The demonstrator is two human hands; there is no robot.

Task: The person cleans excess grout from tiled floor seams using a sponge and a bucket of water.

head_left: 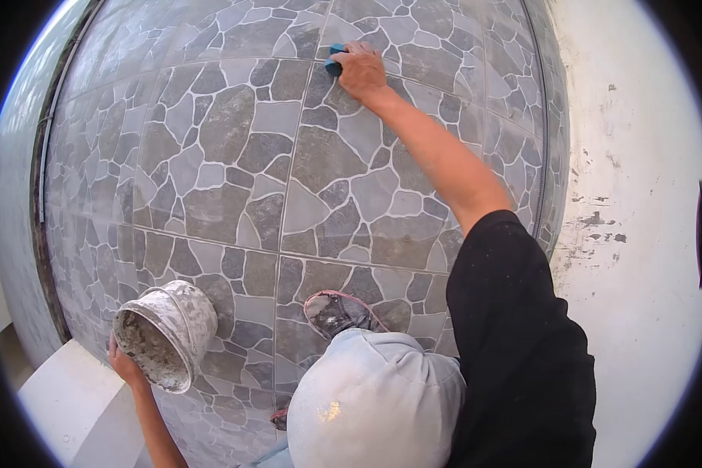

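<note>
My right hand reaches far forward, its fingers closed around a teal sponge that is pressed to the tiled floor. Grey stone-pattern tiles with pale lines spread under it. At the lower left, my left hand grips the rim of a white bucket. The bucket is tilted, its mouth facing me, and its inside is coated with grey residue. Part of the left hand's fingers is hidden by the bucket.
A white wall with peeling patches runs along the right side. A dark edge strip borders the floor on the left, near a white ledge. My bent knee and a dirty shoe are close in front of me.
</note>
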